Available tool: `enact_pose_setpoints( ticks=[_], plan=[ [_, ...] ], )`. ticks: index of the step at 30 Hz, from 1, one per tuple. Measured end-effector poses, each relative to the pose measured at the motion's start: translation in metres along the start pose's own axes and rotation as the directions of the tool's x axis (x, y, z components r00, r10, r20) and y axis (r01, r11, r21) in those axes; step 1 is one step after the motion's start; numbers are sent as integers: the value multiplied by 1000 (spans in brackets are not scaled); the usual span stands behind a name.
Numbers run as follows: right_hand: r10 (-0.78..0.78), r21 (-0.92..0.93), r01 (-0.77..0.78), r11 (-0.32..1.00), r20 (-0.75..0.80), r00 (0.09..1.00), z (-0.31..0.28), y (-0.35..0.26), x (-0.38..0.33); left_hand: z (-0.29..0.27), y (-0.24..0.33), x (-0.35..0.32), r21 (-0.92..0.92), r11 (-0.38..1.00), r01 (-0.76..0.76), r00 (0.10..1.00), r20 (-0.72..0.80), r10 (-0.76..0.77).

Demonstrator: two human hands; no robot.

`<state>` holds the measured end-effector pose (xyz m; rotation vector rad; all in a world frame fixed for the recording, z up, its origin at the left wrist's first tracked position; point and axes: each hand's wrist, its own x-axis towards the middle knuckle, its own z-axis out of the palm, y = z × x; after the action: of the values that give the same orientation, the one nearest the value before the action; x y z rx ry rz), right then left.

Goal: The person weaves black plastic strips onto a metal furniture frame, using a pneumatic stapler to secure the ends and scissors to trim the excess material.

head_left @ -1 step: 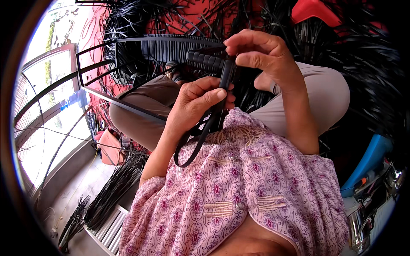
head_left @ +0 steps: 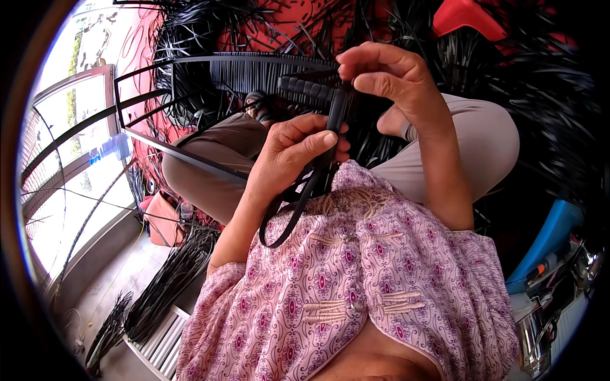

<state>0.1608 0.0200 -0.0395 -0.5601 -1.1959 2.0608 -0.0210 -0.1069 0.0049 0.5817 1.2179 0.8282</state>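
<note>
My left hand [head_left: 295, 145] is closed round an upright black bar [head_left: 337, 114], part of a thin black frame [head_left: 190, 60] that reaches off to the left. Black strip is wrapped in close turns round a short ribbed piece [head_left: 306, 87] joined to the top of this bar. Below the left hand, a loose loop of flat black strip [head_left: 287, 240] hangs against my patterned top. My right hand [head_left: 397, 79] is at the bar's upper end, fingers bent and thumb close, pinching black strip there; the fingertips partly hide what they hold.
Heaps of black strips [head_left: 184, 38] cover the red floor covering [head_left: 267, 32]. Bundled strips [head_left: 175, 279] lie at lower left by a white slatted piece [head_left: 159, 343]. A blue plastic piece [head_left: 549, 241] is at right, a red one [head_left: 467, 19] at the top. My bent legs flank the work.
My right hand has shifted very slightly to the right at the top of the bar. The left hand and the frame look the same.
</note>
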Motion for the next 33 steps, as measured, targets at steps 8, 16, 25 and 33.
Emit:
enact_pose_setpoints(
  ticks=[8, 16, 25, 33],
  plan=[
    [-102, 17, 107, 994, -193, 976, -23, 13, 14, -2, -1, 10, 29, 998, -51, 999, 10, 50],
    [-92, -365, 42, 930, -122, 988, 9, 4, 6, -6, -2, 16, 54, 994, -90, 996, 14, 90],
    [-86, -383, -38, 923, -302, 950, 24, 6, -15, -3, -5, 20, 110, 987, -116, 993, 27, 114],
    [-392, -382, 159, 911, -674, 626, -82, -66, -121, -7, -23, 26, 55, 987, -153, 988, -20, 155]
  ],
)
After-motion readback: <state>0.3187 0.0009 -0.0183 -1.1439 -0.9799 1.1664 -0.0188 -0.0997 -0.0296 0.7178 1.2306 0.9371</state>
